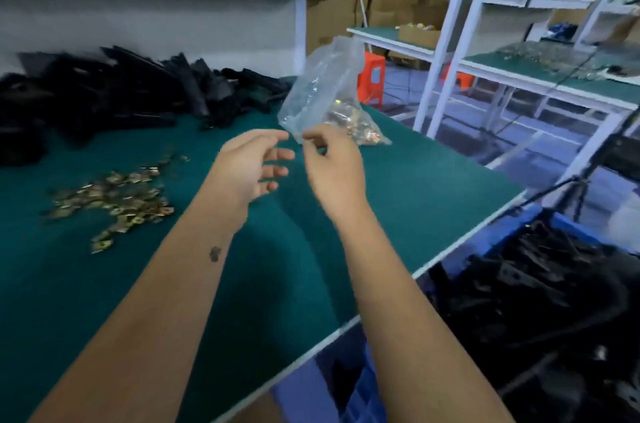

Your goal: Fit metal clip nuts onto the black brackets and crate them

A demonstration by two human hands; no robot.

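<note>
A clear plastic bag (322,90) with brass-coloured clip nuts in its bottom hangs over the green table (207,284). My right hand (332,166) pinches the bag's lower edge between thumb and fingers. My left hand (249,169) hovers just left of it, fingers loosely spread, holding nothing. A loose pile of clip nuts (114,197) lies on the mat at the left. A heap of black brackets (121,93) covers the table's far left. A blue crate (540,291) with black brackets in it stands below the table's right edge.
White shelving frames (450,41) and another green bench stand to the right, with an orange stool (372,76) on the floor between. Cardboard boxes are stacked at the back. A second blue crate (346,388) sits near the table's front edge.
</note>
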